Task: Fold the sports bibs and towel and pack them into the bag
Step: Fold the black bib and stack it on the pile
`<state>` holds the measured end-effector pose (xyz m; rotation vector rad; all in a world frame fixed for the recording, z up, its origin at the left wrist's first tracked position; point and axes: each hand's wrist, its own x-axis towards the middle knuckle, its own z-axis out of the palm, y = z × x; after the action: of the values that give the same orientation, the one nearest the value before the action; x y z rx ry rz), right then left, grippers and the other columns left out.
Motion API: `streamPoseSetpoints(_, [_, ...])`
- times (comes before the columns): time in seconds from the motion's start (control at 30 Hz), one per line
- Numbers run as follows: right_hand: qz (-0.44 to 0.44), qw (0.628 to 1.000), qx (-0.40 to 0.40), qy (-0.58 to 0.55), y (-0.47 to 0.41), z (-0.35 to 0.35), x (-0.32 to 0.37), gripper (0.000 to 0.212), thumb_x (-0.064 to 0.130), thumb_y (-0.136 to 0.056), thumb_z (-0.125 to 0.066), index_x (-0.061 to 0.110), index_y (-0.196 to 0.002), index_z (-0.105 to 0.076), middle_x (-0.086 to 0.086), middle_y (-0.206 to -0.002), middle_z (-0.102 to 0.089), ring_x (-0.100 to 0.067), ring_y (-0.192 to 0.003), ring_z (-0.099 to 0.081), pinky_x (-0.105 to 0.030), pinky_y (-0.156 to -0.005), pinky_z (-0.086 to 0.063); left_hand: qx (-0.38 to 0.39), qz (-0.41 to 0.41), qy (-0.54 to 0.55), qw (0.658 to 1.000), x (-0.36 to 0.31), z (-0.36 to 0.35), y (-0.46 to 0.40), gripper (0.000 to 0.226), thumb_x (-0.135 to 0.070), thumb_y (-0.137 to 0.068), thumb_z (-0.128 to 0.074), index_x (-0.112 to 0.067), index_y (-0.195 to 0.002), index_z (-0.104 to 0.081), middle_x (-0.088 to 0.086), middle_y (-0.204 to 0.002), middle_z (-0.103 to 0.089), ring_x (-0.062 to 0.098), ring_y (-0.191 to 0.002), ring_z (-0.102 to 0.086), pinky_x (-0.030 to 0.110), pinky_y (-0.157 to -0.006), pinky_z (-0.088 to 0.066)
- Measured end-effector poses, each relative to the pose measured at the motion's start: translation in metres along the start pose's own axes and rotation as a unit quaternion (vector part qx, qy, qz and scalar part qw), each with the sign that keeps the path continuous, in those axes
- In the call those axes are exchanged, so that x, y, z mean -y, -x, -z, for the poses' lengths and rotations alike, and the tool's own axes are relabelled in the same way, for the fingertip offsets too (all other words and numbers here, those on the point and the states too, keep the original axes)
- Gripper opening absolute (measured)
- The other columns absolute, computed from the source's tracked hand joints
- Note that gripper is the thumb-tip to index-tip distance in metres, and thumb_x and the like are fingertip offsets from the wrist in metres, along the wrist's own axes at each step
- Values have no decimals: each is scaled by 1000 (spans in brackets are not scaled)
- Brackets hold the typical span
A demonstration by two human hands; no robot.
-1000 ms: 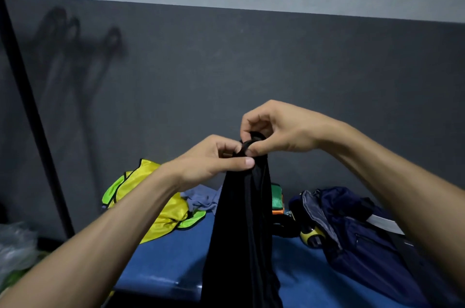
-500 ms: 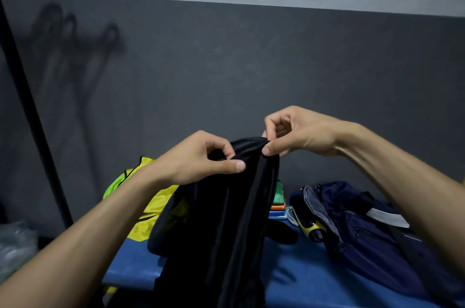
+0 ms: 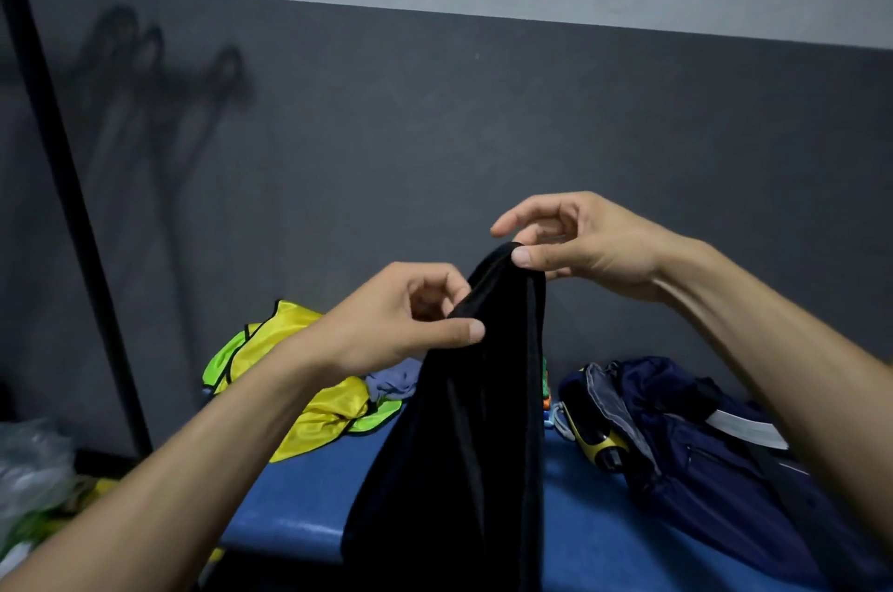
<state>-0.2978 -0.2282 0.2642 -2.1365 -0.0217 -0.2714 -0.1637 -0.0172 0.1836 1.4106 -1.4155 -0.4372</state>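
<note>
**Still near the start**

I hold up a black cloth (image 3: 464,437). My left hand (image 3: 386,325) and right hand (image 3: 580,248) each pinch its top edge. The yellow bibs (image 3: 309,379) lie unfolded on the blue desk (image 3: 299,504). The dark blue bag (image 3: 700,446) sits open, nothing folded inside that I can see.

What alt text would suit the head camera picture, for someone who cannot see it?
Two bare hands, left hand and right hand, pinch the top of a black garment hanging over a blue bench. Yellow-green bibs lie behind left, a navy bag right.
</note>
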Motion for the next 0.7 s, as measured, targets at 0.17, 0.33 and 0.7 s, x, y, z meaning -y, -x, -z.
streamPoseSetpoints(0.17, [19, 997, -25, -73, 4, -1, 0, 20, 4, -93, -65, 13, -111, -70, 4, -82, -63, -3, -74, -59, -15, -65, -46, 33, 37, 162, 986, 10, -10, 18, 20, -23, -93, -69, -4, -100, -65, 5, -89, -63, 13, -79, -60, 22, -69, -48])
streamPoseSetpoints(0.33, [51, 996, -67, -39, 13, 8, -2, 23, 5, -97, -61, 11, -118, -69, 9, -98, -73, -5, -87, -65, -17, -75, -53, 137, 118, 233, 956, 40, 3, 45, 42, -25, -91, -73, 6, -118, -66, 13, -109, -69, 18, -94, -67, 27, -83, -54])
streamPoseSetpoints(0.7, [81, 992, 7, 95, 14, -5, 17, 24, 2, -96, -63, 7, -118, -71, 2, -113, -76, -4, -105, -67, -16, -93, -48, 60, 4, -172, 983, 31, -30, 21, 39, -41, -95, -69, -11, -74, -58, -8, -63, -47, 7, -62, -39, 31, -59, -35])
